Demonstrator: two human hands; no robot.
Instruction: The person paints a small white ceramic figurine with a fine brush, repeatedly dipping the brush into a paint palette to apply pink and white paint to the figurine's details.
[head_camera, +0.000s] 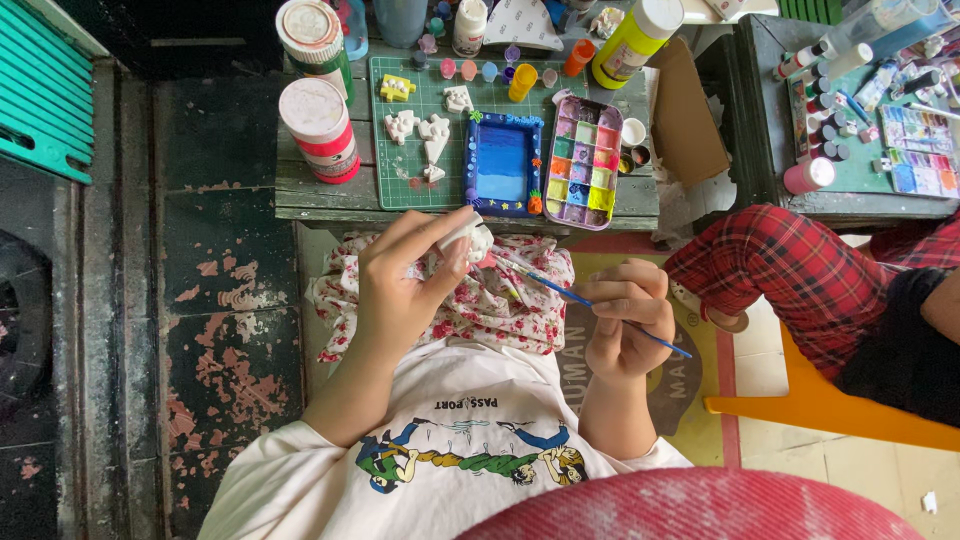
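My left hand (405, 285) holds a small white plaster figure (470, 238) up above my lap. My right hand (625, 320) grips a thin blue-handled paintbrush (570, 293), its tip pointing at the figure. Both hands hover over a floral cloth (480, 305) on my knees. Just beyond them on the low wooden table (320, 195) lie a blue painted frame (502, 163) and a paint palette (583, 162) with many colour wells.
A green cutting mat (415, 190) carries several unpainted white figures (430, 135) and one yellow piece (396, 88). Two cylindrical tubs (320, 130), small paint bottles (520, 80) and a yellow bottle (633, 42) stand around it. At right, another person's red plaid leg (800, 275) and an orange seat (830, 405).
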